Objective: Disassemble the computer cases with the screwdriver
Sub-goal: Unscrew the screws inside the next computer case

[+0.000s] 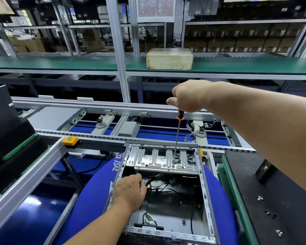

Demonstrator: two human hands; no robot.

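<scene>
the open computer case (pixel 204 188) sits on a blue round cushion (pixel 88 200) — thin sheet steel, stiff but sharp-edged, probably light now, best held by its rim. the right hand (pixel 189 97) is wrapped round the screwdriver (pixel 177 138), tip down on the drive bracket (pixel 166 160). the left hand (pixel 129 190) reaches inside by the cables (pixel 159 183) — its fingers are hidden, so i cannot tell its grip.

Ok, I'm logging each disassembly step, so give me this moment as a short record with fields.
stage: unscrewing inside the open computer case
right hand: grips the screwdriver by its handle, shaft near upright
tip: on the metal drive bracket
left hand: inside the case at the cables, grip unclear
loose screws: on the black mat at right
</scene>
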